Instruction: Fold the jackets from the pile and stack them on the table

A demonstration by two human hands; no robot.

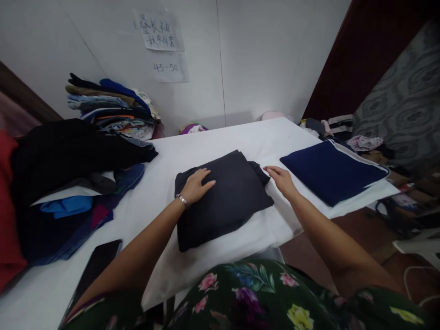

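Note:
A dark grey garment (228, 192), folded into a rough rectangle, lies on the white-covered table in front of me. My left hand (196, 184) rests flat on its left part, fingers stretched out and thumb apart. At the garment's right edge a bunched bit of cloth (259, 173) sticks out. Close beside that bit is my right hand (280, 179), fingers extended to the left and holding nothing that I can see. Whether its fingertips touch the cloth, I cannot tell.
A folded navy garment (333, 172) with white edging lies at the right. Loose clothes (79, 160) are heaped on the left, with a folded stack (113, 110) behind. A black phone-like object (99, 266) lies by my left forearm. Handwritten papers (160, 32) hang on the wall.

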